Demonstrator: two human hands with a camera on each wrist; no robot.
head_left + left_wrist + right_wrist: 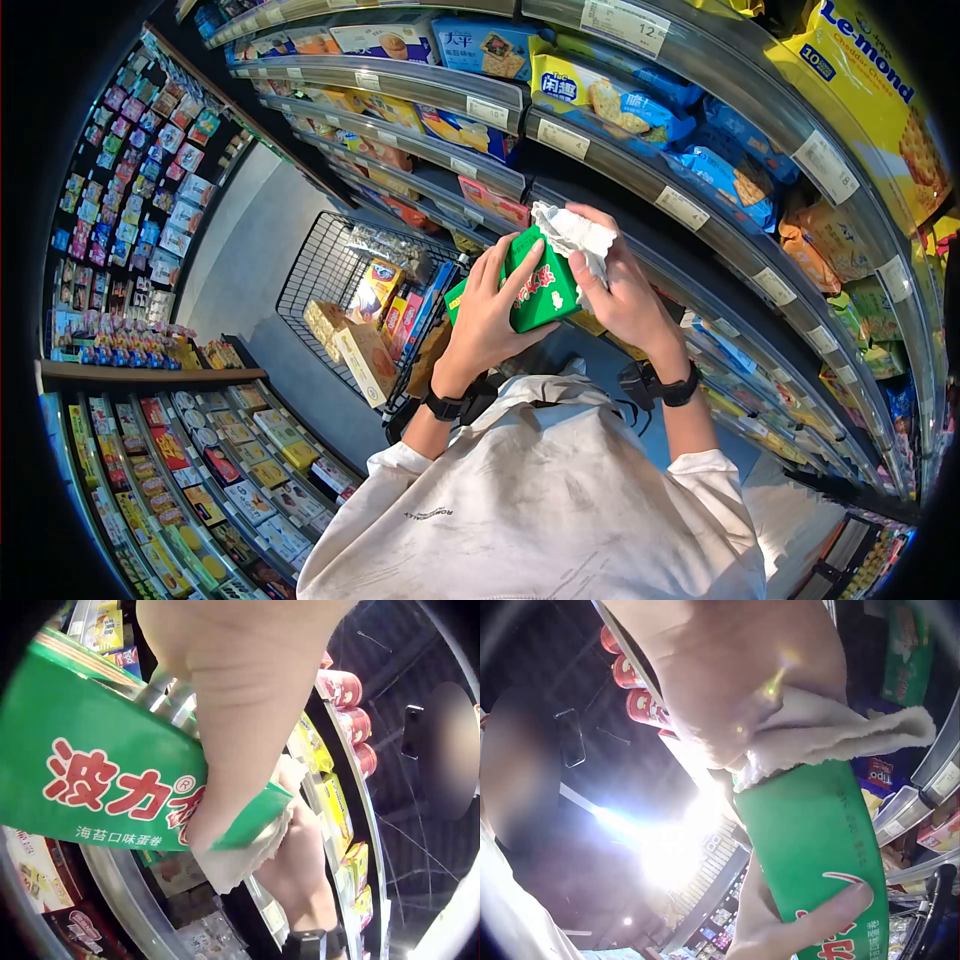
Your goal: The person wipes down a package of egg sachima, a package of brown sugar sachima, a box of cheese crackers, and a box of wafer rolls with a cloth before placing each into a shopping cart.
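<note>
A green egg roll box (552,296) with red and white lettering is held up in front of the torso. My left hand (487,318) grips it from the side, fingers across one face and thumb along the lower edge. In my right hand (632,305) is a crumpled white cloth (575,236), pressed over the far end of the box. The right wrist view shows the cloth (840,739) folded under the palm, against the end of the green box (802,817). From the left wrist, the box's printed front (82,727) shows with the left thumb over it.
A black wire shopping cart (300,265) with several packages stands just left of the hands. Curved shelves of snack packs (620,110) run close ahead and to the right. More shelving (230,470) lines the lower left, and a grey floor aisle (225,225) runs between.
</note>
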